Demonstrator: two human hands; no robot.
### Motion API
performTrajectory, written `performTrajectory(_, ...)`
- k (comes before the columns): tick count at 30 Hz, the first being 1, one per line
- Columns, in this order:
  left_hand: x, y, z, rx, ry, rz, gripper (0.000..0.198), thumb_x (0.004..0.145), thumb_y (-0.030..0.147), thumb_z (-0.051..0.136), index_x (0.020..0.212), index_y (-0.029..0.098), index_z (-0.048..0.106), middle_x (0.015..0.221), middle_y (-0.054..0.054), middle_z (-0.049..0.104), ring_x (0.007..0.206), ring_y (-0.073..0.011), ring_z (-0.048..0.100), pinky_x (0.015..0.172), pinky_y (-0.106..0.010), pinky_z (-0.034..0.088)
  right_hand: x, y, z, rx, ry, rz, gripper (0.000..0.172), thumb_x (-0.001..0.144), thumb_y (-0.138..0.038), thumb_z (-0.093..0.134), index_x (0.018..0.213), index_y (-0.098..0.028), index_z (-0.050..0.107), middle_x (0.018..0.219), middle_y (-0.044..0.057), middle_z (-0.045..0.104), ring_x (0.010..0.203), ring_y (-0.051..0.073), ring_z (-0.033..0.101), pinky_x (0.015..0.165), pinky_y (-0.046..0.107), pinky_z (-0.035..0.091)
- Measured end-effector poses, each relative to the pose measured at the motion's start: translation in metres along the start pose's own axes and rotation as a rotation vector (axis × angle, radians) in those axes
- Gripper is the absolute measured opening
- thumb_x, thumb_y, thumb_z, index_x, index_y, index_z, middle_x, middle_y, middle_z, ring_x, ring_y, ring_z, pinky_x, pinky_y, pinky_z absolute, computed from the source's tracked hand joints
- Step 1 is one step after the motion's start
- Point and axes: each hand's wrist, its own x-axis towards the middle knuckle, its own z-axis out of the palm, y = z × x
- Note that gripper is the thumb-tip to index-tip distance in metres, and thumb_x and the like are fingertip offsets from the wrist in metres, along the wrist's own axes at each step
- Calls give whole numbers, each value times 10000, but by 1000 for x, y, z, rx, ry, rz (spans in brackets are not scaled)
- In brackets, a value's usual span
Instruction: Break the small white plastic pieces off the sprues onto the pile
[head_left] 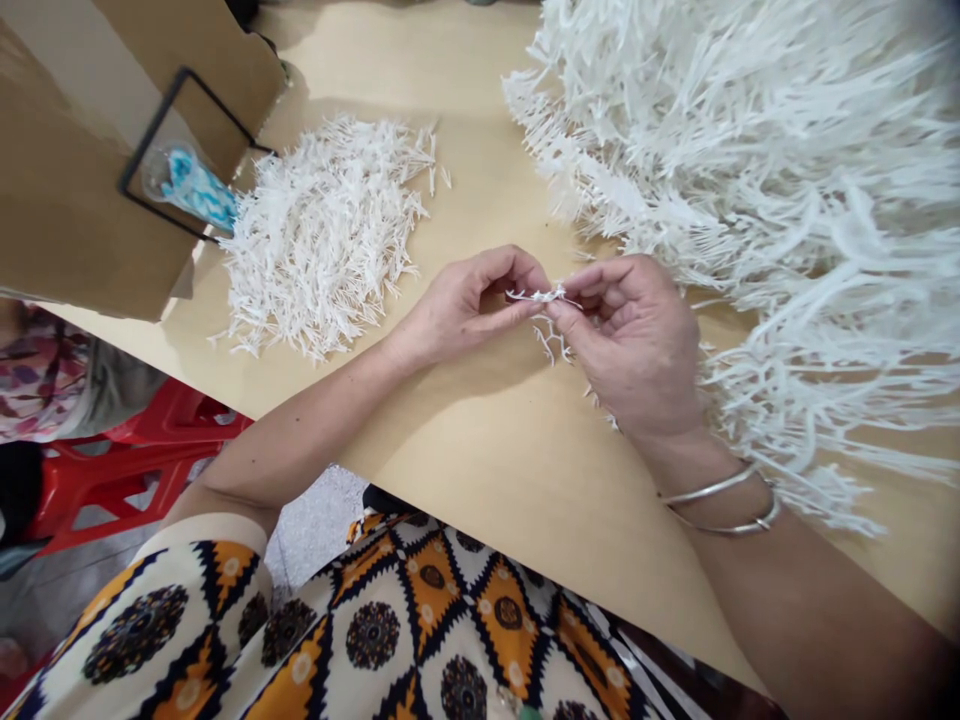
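Observation:
My left hand (480, 305) and my right hand (634, 335) meet over the middle of the table, both with fingers pinched. Between their fingertips is a small white branching plastic sprig (541, 295), held from both sides. More white twiggy bits (553, 342) hang just below the fingertips, partly hidden by my right hand. To the left lies a pile of small white sprigs (322, 235). Right beside my right hand spreads a much larger heap of long white branching pieces (757, 150).
A cardboard box (90, 150) stands at the left table edge, with a black wire frame (157, 125) and a clear cup holding something blue and white (199, 190) by it. Red plastic stools (135, 465) and part of another person (45, 380) are at lower left.

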Motion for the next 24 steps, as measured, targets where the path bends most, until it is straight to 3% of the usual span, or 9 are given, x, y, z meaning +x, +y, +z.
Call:
performTrajectory(3,-1,2,1,-21,7,15,368,953,536,706,1017,174,678,1018,-77,729,891,-129,675,827,-282,561,0,0,-1,-2,3,-14,168,833,-190,760,950,-261,663,870,-22,677,796,133,646,795,333,555)
performTrajectory(9,-1,1,1,-97,3,-65,399,932,574,715,990,183,661,911,-34,705,766,-101,631,692,-243,526,3,0,-2,-74,46,-58,94,868,-251,752,906,-264,667,832,-23,673,760,146,638,793,365,585)
performTrajectory(17,0,8,6,-87,4,-117,422,906,564,751,1040,173,663,886,-21,669,746,-83,576,675,-219,475,0,1,-3,-127,63,-115,67,898,-253,729,907,-257,663,853,-11,678,788,156,644,794,368,568)
performTrajectory(24,1,16,7,-16,-21,-103,442,972,568,657,869,139,680,748,9,582,655,-67,451,625,-229,378,-2,6,-1,-221,98,-114,81,907,-289,709,915,-251,638,843,-8,666,764,161,627,794,382,569)
